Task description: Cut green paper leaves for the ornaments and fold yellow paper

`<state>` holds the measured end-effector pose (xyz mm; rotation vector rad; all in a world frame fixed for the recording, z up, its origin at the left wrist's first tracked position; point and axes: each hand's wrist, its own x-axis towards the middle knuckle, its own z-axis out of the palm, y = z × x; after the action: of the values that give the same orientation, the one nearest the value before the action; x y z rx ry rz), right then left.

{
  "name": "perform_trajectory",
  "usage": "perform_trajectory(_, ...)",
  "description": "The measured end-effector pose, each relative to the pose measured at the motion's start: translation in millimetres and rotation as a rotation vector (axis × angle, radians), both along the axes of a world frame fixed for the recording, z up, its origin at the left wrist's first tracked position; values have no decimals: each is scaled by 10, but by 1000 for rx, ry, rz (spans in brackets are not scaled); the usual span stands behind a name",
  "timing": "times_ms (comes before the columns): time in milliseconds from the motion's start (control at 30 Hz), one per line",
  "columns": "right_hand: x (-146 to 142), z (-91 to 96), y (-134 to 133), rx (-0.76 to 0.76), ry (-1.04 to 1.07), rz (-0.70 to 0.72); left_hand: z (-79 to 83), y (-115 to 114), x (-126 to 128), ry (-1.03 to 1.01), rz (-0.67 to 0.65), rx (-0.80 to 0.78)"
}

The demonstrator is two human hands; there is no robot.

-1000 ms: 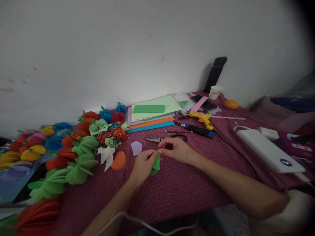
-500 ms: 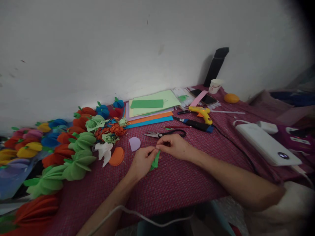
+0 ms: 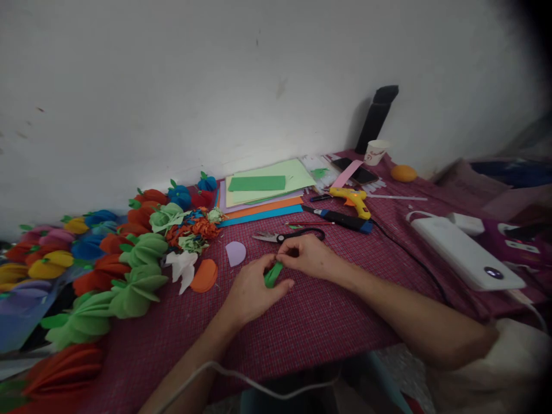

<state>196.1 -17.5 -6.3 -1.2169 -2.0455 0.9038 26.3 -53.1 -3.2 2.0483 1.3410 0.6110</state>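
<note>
A small folded piece of green paper [image 3: 272, 276] is between my two hands, just above the tablecloth. My right hand [image 3: 308, 257] pinches its upper end between thumb and fingertips. My left hand [image 3: 254, 290] is open around it, thumb stretched out to the right and clear of the paper; the index fingertip is close to the right fingertips, and whether it touches the paper I cannot tell. Just beyond my hands lie black-handled scissors [image 3: 297, 235]. A lilac rounded paper piece [image 3: 236, 253] and orange paper circles [image 3: 204, 276] are left of my left hand.
Several colourful paper pumpkins [image 3: 140, 287] crowd the left side, beside crumpled paper scraps [image 3: 202, 224]. Paper sheets [image 3: 276, 167] are stacked at the back. A yellow glue gun [image 3: 351, 198], utility knife [image 3: 345, 220], paper cup [image 3: 376, 152] and white power bank [image 3: 466, 253] are on the right.
My left thumb has moved away from the pinch and now points right, with the left hand opened. The green paper shows more fully, still at the right fingertips.
</note>
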Motion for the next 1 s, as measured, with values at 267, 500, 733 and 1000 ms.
perform_trajectory(267,2,-33,5,21,36,26,-82,52,-22,-139,30,-191)
perform_trajectory(500,5,-49,10,28,71,16,-52,84,-18,-520,159,-505)
perform_trajectory(733,-11,-62,-15,123,46,25,-56,60,0,-489,58,-459)
perform_trajectory(1000,-27,-26,-53,299,-1,112,-37,70,-5,-617,119,-604)
